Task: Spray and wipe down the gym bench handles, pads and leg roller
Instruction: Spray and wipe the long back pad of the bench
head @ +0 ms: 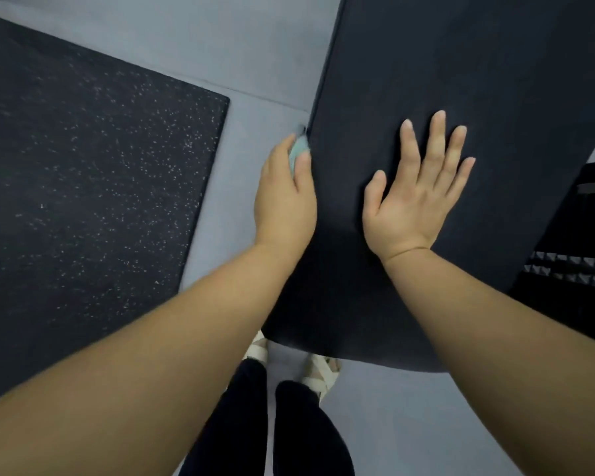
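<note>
I have the left grip [284,197] curled round a teal cloth [298,152] and pressed to the left side edge of the pad [461,63]. The right grip [413,197] lies flat on the pad top, fingers spread, holding nothing. The pad's long axis runs away from me, up-frame. Its left edge runs on ahead of the cloth. The left grip is nearer that edge, so I judge the next wipe goes lengthwise along it. A speckled mat [83,166] lies well left.

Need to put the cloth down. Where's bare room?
Bare pad beyond the right hand; bare grey floor between pad and speckled mat. Crowded at the pad's left edge, where the left hand holds the cloth.
</note>
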